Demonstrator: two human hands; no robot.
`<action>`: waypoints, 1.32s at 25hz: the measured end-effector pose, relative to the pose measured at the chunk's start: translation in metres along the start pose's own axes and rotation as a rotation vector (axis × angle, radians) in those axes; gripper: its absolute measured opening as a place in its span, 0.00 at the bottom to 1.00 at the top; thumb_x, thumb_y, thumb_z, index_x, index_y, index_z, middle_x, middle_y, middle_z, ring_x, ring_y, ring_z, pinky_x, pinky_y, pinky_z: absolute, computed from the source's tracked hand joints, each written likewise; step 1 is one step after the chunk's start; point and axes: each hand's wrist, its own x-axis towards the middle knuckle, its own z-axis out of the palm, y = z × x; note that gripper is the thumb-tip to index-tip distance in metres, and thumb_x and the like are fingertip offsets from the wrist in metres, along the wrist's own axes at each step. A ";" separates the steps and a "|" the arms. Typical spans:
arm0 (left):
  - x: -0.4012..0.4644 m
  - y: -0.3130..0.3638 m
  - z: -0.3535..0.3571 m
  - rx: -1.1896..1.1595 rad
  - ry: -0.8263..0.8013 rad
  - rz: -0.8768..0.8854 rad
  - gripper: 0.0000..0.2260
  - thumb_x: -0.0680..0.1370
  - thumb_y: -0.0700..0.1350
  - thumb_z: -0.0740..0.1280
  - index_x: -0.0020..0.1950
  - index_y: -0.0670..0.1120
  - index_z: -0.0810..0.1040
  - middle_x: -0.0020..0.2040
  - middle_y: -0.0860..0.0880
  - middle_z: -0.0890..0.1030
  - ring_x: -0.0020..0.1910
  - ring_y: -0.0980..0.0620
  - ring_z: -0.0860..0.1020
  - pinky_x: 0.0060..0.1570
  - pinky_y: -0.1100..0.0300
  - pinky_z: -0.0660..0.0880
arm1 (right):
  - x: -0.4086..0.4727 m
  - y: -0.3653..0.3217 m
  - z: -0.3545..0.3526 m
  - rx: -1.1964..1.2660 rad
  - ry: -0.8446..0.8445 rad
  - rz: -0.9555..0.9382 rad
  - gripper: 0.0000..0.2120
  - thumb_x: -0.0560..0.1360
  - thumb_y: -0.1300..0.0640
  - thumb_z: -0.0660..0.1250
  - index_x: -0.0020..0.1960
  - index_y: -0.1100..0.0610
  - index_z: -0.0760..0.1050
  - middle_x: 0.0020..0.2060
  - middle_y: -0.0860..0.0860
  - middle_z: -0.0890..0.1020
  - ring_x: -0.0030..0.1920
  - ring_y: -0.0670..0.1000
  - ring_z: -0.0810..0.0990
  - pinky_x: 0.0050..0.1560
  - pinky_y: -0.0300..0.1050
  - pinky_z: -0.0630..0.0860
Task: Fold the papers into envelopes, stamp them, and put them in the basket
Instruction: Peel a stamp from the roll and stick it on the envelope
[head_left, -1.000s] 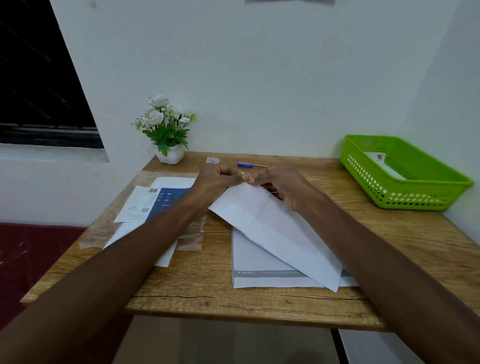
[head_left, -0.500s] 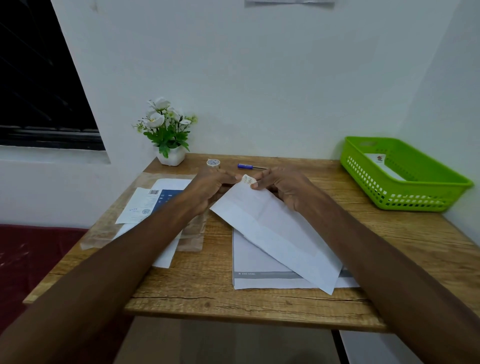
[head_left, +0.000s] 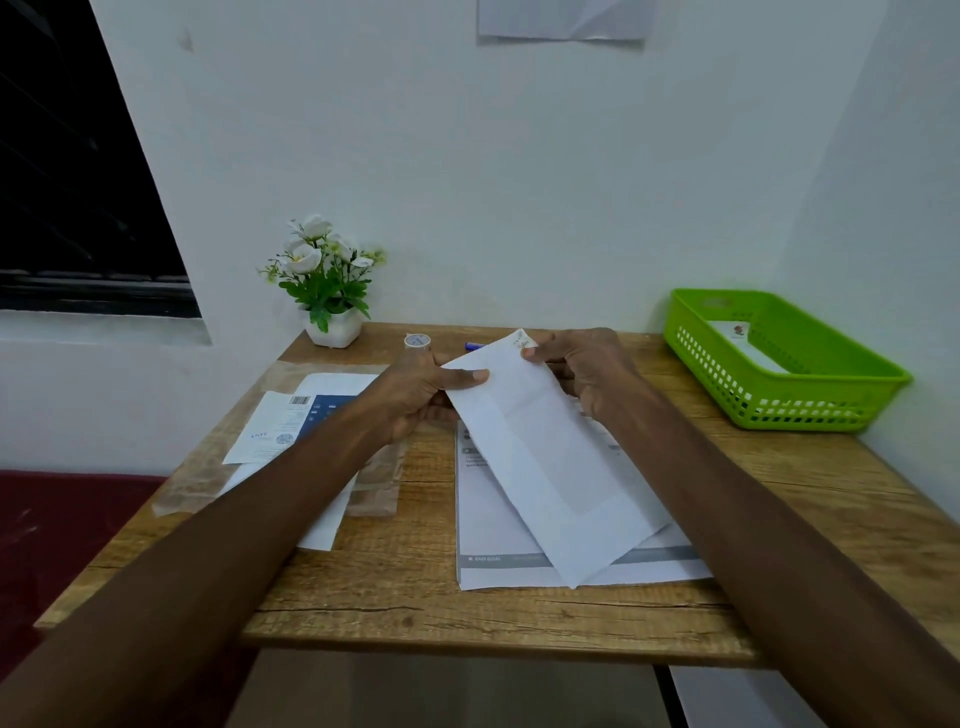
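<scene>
A plain white folded paper envelope, a lime-green perforated plastic basket and white-petalled, green-leaved flowers on a brown wood-grain counter.

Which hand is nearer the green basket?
Right. The right hand grips the far corner of the envelope, on the side toward the green basket but apart from it. The left hand holds the envelope's opposite edge, farther away.
</scene>
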 end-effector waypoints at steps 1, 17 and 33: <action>0.000 0.001 0.000 -0.019 0.012 0.009 0.16 0.74 0.41 0.78 0.59 0.38 0.82 0.51 0.41 0.88 0.45 0.47 0.88 0.37 0.56 0.84 | 0.000 0.000 -0.001 0.032 -0.001 0.012 0.05 0.67 0.69 0.77 0.41 0.64 0.82 0.40 0.60 0.85 0.39 0.58 0.83 0.45 0.53 0.80; -0.011 0.012 0.004 -0.046 0.029 0.138 0.16 0.75 0.47 0.78 0.57 0.38 0.84 0.51 0.42 0.88 0.47 0.48 0.87 0.38 0.59 0.82 | -0.033 0.016 -0.025 0.082 -0.076 0.110 0.09 0.74 0.53 0.73 0.42 0.59 0.82 0.37 0.55 0.83 0.34 0.54 0.77 0.38 0.45 0.74; -0.042 0.015 0.042 -0.074 0.051 0.149 0.13 0.75 0.40 0.77 0.57 0.37 0.84 0.51 0.42 0.88 0.48 0.44 0.88 0.39 0.57 0.84 | -0.088 0.030 -0.072 0.009 -0.088 -0.084 0.12 0.71 0.62 0.78 0.53 0.64 0.84 0.47 0.57 0.89 0.43 0.54 0.88 0.41 0.47 0.83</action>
